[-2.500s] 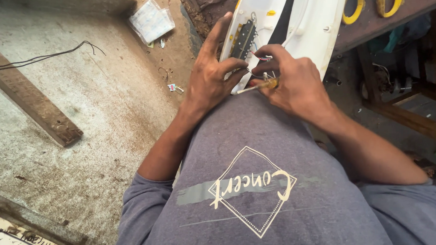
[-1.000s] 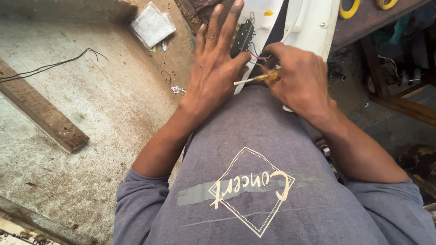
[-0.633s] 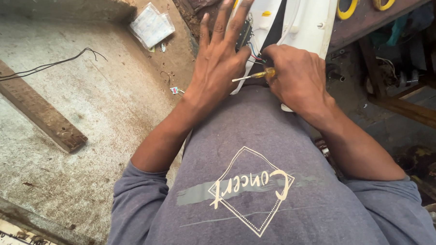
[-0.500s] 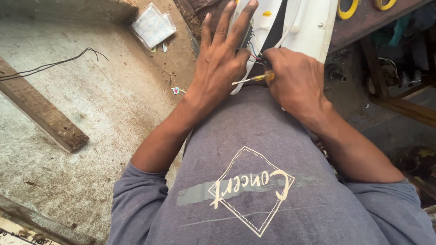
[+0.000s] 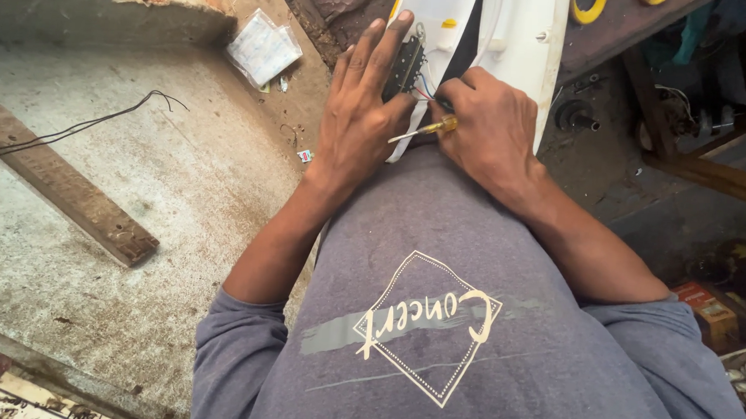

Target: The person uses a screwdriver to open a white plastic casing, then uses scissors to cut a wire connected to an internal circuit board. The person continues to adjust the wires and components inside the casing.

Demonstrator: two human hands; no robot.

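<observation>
I am propping the white plastic housing [image 5: 523,41] against my belly, its near end wedged between my 2 hands, so it is staying put while I am working inside it. Judging by that, my body is serving as the clamp.

My left hand [image 5: 359,122] is lying flat and spread wide, all fingers extended over the housing's left edge. It is pressing down rather than gripping, and the fingertips are reaching past the dark circuit board [image 5: 404,66], which is sitting just right of my index finger. Thin coloured wires [image 5: 423,87] are running from the board toward my right hand.

My right hand [image 5: 487,127] is closed in a tight fist around the small screwdriver [image 5: 425,130]. Its amber handle is emerging from under my thumb, and the metal shaft is pointing left toward the heel of my left hand. I cannot tell where the tip is landing.

Well left of both hands, a wooden plank [image 5: 64,182] and a black wire [image 5: 78,125] are lying on the concrete floor [image 5: 183,195].
</observation>
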